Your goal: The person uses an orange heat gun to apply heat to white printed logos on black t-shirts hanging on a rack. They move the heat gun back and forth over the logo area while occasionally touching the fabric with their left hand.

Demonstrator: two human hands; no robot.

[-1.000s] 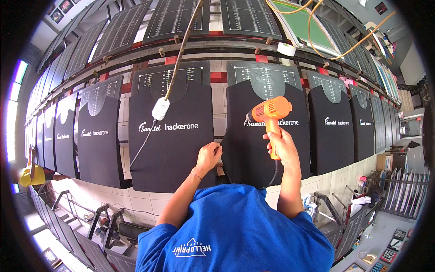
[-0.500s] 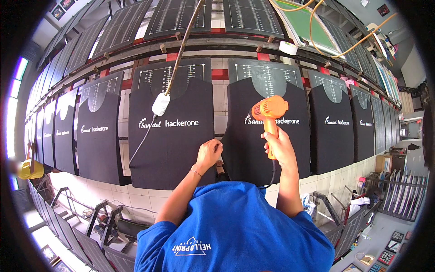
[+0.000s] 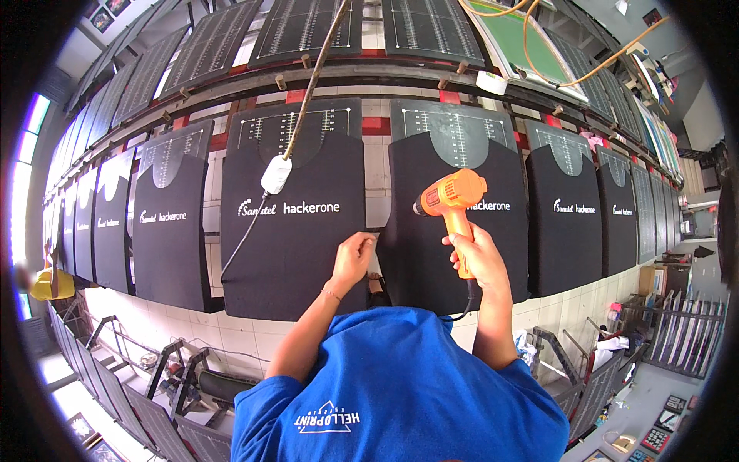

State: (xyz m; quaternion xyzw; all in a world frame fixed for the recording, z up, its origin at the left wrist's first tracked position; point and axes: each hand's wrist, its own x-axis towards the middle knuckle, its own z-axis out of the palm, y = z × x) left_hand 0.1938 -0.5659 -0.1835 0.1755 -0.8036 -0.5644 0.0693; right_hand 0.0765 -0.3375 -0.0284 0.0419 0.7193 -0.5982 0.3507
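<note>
My right hand (image 3: 479,258) is wrapped round the handle of an orange heat gun (image 3: 456,191). Its dark nozzle points left, over a black T-shirt (image 3: 454,266) that lies flat on a grey printing board (image 3: 496,127). The gun covers part of the white print on the chest. My left hand (image 3: 354,258) has its fingers curled in, beside the right edge of another black T-shirt (image 3: 292,262), at the gap between the two boards. Whatever those fingers hold, if anything, is hidden. A cord (image 3: 471,302) runs down from the gun's handle.
A white power socket (image 3: 276,175) hangs on a cable over the left shirt. More boards with printed black shirts (image 3: 171,239) line both sides. Beyond a dark rail stand bare marked boards (image 3: 308,35), a white tape roll (image 3: 491,82) and a green screen frame (image 3: 531,46).
The heat gun has swung slightly, so its nozzle now reaches further left and a little lower. My left hand has shifted slightly up, its fingers still curled.
</note>
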